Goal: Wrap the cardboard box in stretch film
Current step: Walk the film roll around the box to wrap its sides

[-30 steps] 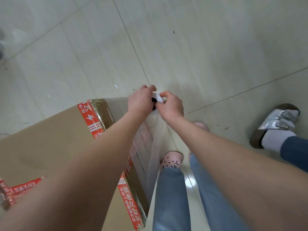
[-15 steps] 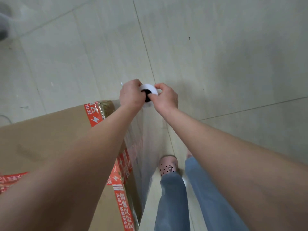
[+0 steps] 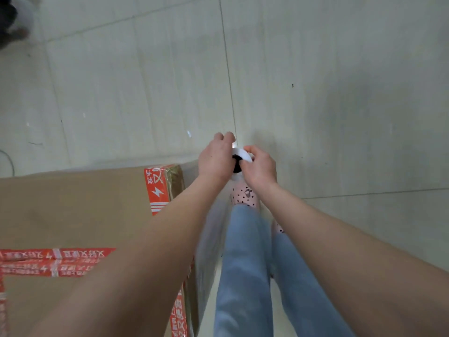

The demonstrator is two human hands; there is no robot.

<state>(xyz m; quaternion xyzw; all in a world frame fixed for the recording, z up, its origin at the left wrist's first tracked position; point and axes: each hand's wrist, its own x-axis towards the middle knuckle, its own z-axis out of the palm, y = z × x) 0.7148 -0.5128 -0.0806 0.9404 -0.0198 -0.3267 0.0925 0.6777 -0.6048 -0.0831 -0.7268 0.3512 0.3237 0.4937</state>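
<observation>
Head view, one entry per item.

- Cardboard box [image 3: 73, 215]: large and brown, filling the frame from 7 to 9 o'clock. We see its top face, and its near corner sits just beside our left forearm.
- Red printed tape [image 3: 158, 188]: runs over that corner and along the top seams.
- Stretch film roll [image 3: 241, 155]: at centre, seen end-on as a white rim with a dark core. We judge its long axis to stand upright, pointing down to the floor.
- Film sheet [image 3: 209, 242]: clear and blurred, trailing from the roll toward 6 o'clock along the box's right side face.
- Left hand [image 3: 215, 159]: fingers curled round the roll's top end.
- Right hand [image 3: 261, 166]: thumb and fingers pinching the rim from the opposite side.
- Pink clog [image 3: 244, 198] and jeans [image 3: 243, 263]: below the hands, just beside the box.
- Tiled floor [image 3: 340, 93]: pale, from 10 to 4 o'clock.

Relation for the coming move: the box lies at 8 o'clock from the hands, with the left hand nearer. We judge the roll must next pass round the box's corner.
</observation>
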